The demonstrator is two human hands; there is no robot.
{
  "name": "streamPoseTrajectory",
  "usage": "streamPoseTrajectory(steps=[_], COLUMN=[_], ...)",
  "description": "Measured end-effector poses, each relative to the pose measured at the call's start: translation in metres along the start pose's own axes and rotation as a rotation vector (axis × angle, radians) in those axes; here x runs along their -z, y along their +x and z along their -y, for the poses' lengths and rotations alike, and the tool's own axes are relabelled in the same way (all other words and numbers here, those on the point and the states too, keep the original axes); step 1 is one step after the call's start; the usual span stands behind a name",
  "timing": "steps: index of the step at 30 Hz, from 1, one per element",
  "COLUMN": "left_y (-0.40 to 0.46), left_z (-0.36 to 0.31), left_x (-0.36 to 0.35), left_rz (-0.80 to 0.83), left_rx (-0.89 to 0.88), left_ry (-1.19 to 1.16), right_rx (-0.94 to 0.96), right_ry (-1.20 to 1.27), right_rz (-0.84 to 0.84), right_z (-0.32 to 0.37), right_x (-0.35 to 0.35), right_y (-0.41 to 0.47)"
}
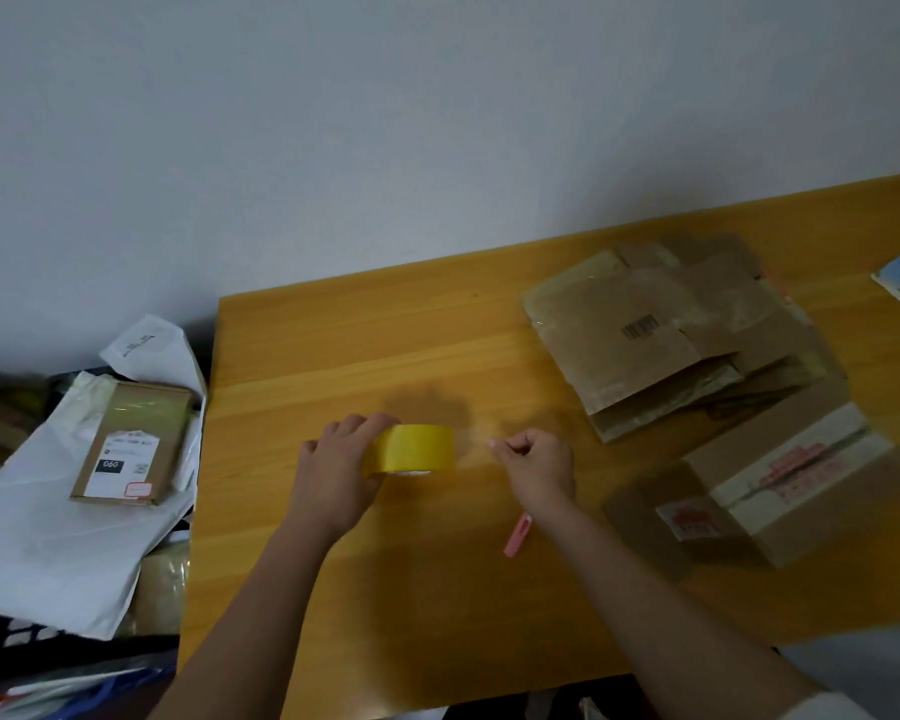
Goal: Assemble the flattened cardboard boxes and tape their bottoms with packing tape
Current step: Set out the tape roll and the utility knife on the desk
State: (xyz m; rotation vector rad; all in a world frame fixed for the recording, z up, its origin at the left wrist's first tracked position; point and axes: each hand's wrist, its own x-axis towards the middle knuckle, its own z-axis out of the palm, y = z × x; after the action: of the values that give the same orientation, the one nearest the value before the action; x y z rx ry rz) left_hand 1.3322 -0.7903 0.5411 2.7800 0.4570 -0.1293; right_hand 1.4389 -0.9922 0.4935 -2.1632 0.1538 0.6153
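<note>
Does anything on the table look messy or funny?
Yes. The flattened cardboard boxes lie in a crooked, fanned-out heap, covered in old wrinkled tape. Nothing is spilled. The left hand holds the yellow tape roll.

Pink utility knife (517, 535) on wooden table (333, 356); labelled parcel (131, 441) left.

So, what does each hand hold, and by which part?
Left hand grips the yellow tape roll around its outer side. Right hand seems to pinch the pulled tape end.
</note>
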Motion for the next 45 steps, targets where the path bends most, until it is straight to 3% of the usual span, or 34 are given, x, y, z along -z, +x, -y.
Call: streamPoseTrajectory(steps=[5,12,16,21,26,31,33,35,39,42,45], left_y=[0.013,0.024,0.024,0.030,0.057,0.053,0.047,0.044,0.043,0.047,0.048], left_z=[0.005,-0.011,-0.011,-0.038,-0.112,-0.215,-0.243,-0.259,-0.259,-0.257,-0.261], left_x=[-0.009,-0.011,-0.008,0.004,-0.006,-0.026,-0.037,-0.047,-0.060,-0.056,-0.048], left_rz=[0.030,0.065,0.130,0.169,-0.008,0.288,0.411,0.498,0.636,0.707,0.714], left_rx=[-0.053,-0.151,-0.099,-0.002,-0.203,-0.470,-0.523,-0.563,-0.501,-0.479,-0.500], left_ry=[-0.090,-0.448,-0.491,-0.492,-0.519,-0.469,-0.463,-0.462,-0.526,-0.518,-0.513], right_rx=[-0.020,0.005,0.011,0.202,0.366,0.417,0.310,0.215,0.262,0.239,0.307], right_ry=[-0.289,-0.530,-0.518,-0.325,-0.217,-0.253,-0.292,-0.307,-0.316,-0.409,-0.434], right_rz=[-0.036,-0.118,-0.130,-0.263,-0.440,-0.796,-0.757,-0.555,-0.306,-0.312,-0.425], right_z=[-0.005,-0.009,-0.003,-0.001,0.003,-0.035,-0.062,-0.089,-0.115,-0.117,-0.122], right_x=[-0.018,-0.028,-0.024,0.008,0.072,0.152,0.176,0.189,0.191,0.188,0.175], right_y=[0.015,0.030,0.030,0.000,-0.034,-0.049,-0.049,-0.050,-0.059,-0.060,-0.054])
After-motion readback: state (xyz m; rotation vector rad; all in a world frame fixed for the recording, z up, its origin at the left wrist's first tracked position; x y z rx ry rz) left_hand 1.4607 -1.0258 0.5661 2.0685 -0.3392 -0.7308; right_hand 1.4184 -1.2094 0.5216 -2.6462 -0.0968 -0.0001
